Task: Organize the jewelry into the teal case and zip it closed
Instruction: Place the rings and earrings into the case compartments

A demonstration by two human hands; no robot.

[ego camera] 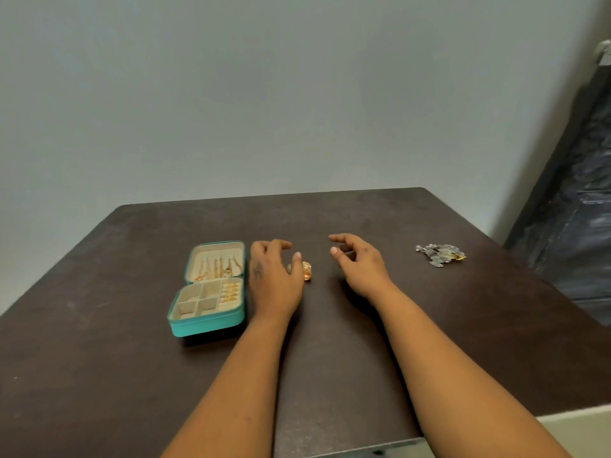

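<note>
Beside the open teal case (pixel 207 320), gold jewelry (pixel 305 271) under left hand (pixel 272 279) thumb, both hands' fingers (pixel 340 241) loosely curled, holding nothing

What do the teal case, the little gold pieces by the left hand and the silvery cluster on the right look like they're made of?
Teal case: probably faux leather, a smooth matte shell, with a pale fabric-like lining.
Gold pieces: seemingly gold-toned metal, shiny with bright glints; whether plated or solid can't be told.
Silvery cluster: likely silver-toned metal, perhaps with pale stones; too small to be sure.

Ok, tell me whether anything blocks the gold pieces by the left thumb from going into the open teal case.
Only the left hand itself lies between the small gold jewelry pieces and the open teal zip case; nothing else visible.
</note>
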